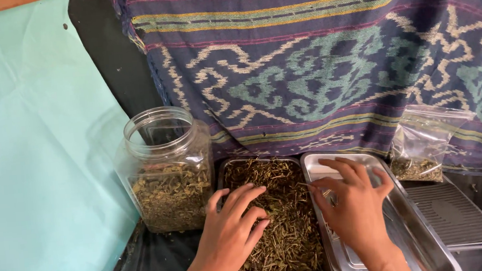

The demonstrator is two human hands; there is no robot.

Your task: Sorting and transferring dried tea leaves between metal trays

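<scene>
Head view: our left hand [232,226] lies flat, released, on dried herbs [283,225]. Our right hand [352,198] pinches a twig over the steel tray [418,236]; a jar [165,168] stands beyond the left hand.

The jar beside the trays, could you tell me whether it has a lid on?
No, the jar stands open, its wide mouth bare, with dried herbs filling only its lower half.

The left hand [232,229] covered part of the dried herbs [284,230], and both forearms were cut off by the lower edge. The right hand [354,204] hid much of the empty steel tray [431,252], whose near end ran out of view. Whether its fingers [337,166] pinched a stem could not be told. The small bag [422,148] had contents too small to identify.
</scene>
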